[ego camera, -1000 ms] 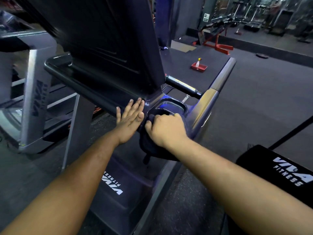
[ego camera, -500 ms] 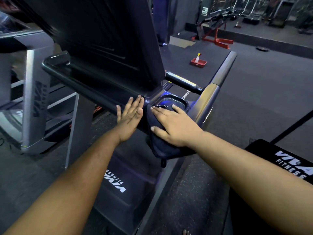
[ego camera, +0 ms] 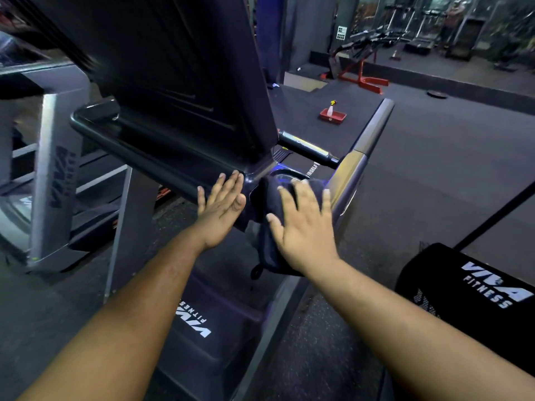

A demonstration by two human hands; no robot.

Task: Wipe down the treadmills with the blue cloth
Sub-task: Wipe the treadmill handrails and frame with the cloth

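A dark treadmill console (ego camera: 162, 82) rises in front of me, seen from behind, with a cup-holder tray at its right corner and a silver handrail (ego camera: 364, 157) running away to the right. The dark blue cloth (ego camera: 269, 235) drapes over that corner and hangs below it. My right hand (ego camera: 301, 227) lies flat on the cloth with fingers spread, pressing it onto the tray. My left hand (ego camera: 220, 206) rests flat and empty against the console's lower edge, just left of the cloth.
A second treadmill's silver upright (ego camera: 55, 175) stands at the left. A black VIVA FITNESS motor cover (ego camera: 474, 296) sits at the lower right. On the dark floor beyond lie a red tray with a spray bottle (ego camera: 333, 114) and a red-framed bench (ego camera: 362, 73).
My right hand has gone from a fist bunching the cloth to a flat, spread palm, sliding the cloth up and to the right over the tray. My left hand has stayed in place.
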